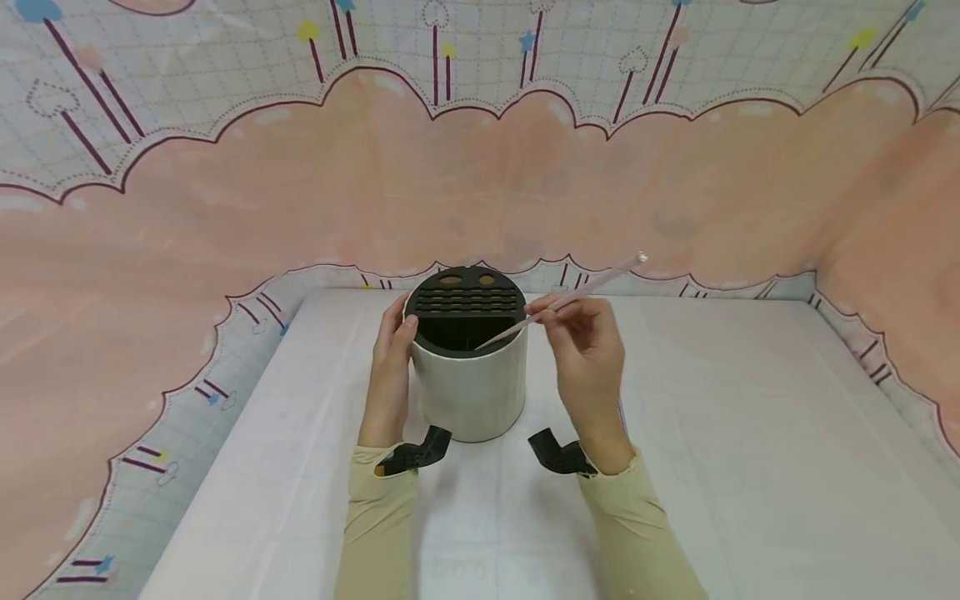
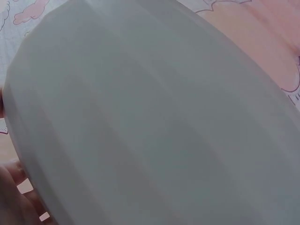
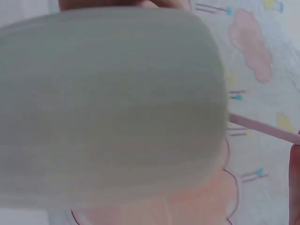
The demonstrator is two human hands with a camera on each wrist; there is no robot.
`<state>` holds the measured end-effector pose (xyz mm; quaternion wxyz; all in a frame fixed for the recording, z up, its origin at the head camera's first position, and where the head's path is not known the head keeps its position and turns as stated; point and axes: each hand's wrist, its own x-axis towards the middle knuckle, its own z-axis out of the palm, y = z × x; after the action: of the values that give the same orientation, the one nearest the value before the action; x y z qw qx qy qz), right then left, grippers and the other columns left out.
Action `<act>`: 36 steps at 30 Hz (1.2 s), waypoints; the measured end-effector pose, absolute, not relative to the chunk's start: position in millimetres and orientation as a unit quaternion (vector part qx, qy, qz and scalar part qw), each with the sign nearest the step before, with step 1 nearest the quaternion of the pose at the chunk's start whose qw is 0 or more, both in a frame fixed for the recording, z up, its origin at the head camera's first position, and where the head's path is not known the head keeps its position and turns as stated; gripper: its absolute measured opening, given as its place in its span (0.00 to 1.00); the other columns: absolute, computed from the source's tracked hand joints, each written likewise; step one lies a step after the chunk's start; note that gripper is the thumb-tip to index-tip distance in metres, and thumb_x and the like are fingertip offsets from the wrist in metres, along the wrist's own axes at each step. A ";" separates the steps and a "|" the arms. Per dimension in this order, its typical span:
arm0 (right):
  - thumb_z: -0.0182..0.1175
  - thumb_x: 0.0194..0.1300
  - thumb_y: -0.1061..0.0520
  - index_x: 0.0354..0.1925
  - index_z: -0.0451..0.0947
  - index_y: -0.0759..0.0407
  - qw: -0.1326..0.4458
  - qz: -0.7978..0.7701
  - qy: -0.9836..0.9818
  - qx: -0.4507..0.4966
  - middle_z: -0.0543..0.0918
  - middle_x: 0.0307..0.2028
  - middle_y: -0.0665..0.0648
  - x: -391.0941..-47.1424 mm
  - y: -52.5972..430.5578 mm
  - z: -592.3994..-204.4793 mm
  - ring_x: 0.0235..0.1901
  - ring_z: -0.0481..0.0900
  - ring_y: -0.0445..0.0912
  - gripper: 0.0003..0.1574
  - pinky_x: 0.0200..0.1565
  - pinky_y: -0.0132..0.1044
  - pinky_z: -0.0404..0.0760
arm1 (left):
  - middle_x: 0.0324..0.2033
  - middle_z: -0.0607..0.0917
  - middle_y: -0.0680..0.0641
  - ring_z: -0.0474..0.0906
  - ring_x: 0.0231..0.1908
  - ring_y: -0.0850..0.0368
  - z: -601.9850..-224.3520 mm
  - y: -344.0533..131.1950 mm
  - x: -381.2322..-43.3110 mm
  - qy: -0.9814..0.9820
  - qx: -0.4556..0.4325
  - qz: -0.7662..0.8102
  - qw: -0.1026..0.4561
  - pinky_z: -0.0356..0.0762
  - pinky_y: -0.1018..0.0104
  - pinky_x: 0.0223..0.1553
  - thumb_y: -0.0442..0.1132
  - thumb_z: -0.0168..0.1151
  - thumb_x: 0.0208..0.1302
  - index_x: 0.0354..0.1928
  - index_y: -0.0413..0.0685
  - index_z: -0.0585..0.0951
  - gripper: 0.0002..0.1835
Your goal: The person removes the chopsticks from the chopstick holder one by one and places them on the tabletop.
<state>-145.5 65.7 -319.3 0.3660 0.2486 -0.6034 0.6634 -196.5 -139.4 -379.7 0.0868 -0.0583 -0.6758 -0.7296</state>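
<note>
A white cylindrical holder [image 1: 470, 396] stands upright on the table, its black top [image 1: 471, 302] slotted at the back with an open compartment in front. My left hand [image 1: 390, 375] grips its left side, thumb at the rim; the far fingers are hidden. A thin pale pink stick [image 1: 600, 281] with a shiny end is pinched by my right hand [image 1: 592, 358]. It slants down, its lower end over the compartment's front edge; whether it touches is unclear. The holder's wall [image 2: 150, 112] fills most of the left wrist view, and the stick [image 3: 262, 125] appears beside it in the right wrist view.
A white cloth covers the table [image 1: 750, 433]. Behind it and along the sides hangs a peach and white patterned curtain [image 1: 480, 183]. Black straps with brackets [image 1: 423, 450] sit on both wrists, over beige sleeves [image 1: 378, 517].
</note>
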 end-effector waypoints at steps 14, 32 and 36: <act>0.53 0.57 0.74 0.43 0.64 0.72 0.380 0.744 -0.522 0.172 0.75 0.37 0.72 -138.7 154.2 -324.7 0.32 0.79 0.56 0.15 0.38 0.42 0.78 | 0.62 0.61 0.57 0.48 0.64 0.58 -364.1 -132.9 -180.7 -0.681 -0.054 -0.725 0.088 0.42 0.46 0.62 0.54 0.43 0.65 0.65 0.57 0.59 0.27; 0.52 0.64 0.53 0.50 0.68 0.59 0.065 0.388 -0.919 0.039 0.77 0.39 0.59 -186.7 233.1 -443.1 0.29 0.76 0.47 0.18 0.29 0.36 0.78 | 0.61 0.62 0.61 0.49 0.63 0.62 -385.5 -139.1 -198.2 -0.670 -0.057 -0.734 0.093 0.40 0.45 0.61 0.60 0.48 0.60 0.63 0.65 0.62 0.29; 0.53 0.63 0.59 0.51 0.66 0.64 0.015 0.382 -0.924 0.024 0.75 0.41 0.63 -188.6 229.9 -440.9 0.34 0.74 0.51 0.20 0.30 0.36 0.78 | 0.61 0.62 0.60 0.49 0.63 0.62 -385.0 -138.1 -198.2 -0.669 -0.059 -0.735 0.093 0.40 0.45 0.61 0.60 0.47 0.61 0.63 0.63 0.62 0.29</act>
<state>-188.6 229.9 -440.9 0.0145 0.0241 -0.9237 0.3821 -198.2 -138.1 -385.0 0.0927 -0.0591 -0.6689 -0.7352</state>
